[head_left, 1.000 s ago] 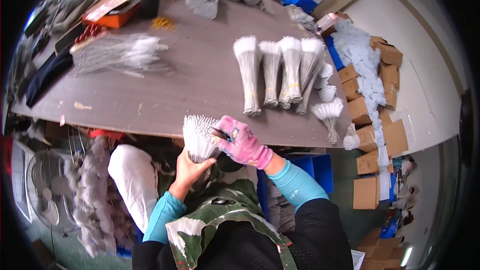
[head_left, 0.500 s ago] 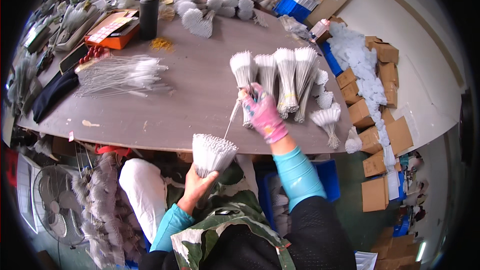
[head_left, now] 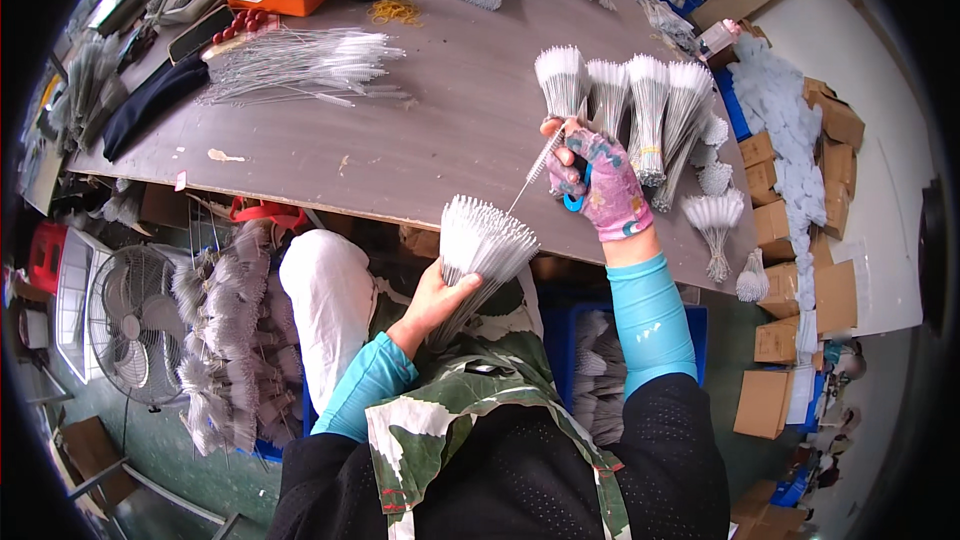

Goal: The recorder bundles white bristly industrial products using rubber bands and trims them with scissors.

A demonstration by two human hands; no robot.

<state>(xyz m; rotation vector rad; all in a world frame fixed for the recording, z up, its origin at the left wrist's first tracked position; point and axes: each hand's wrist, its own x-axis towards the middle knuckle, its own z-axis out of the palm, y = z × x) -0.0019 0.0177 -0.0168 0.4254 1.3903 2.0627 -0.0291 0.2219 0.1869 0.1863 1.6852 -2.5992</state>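
While we look down through the head camera, our gloved right hand [head_left: 600, 180] pinches a single thin bottle brush [head_left: 540, 162] over the table [head_left: 420, 130], its long axis slanting down-left toward the fanned bundle of brushes [head_left: 482, 240]. Our bare left hand [head_left: 437, 298] clamps that bundle from below, near our lap; blue scissors [head_left: 575, 198] hang in the right palm.
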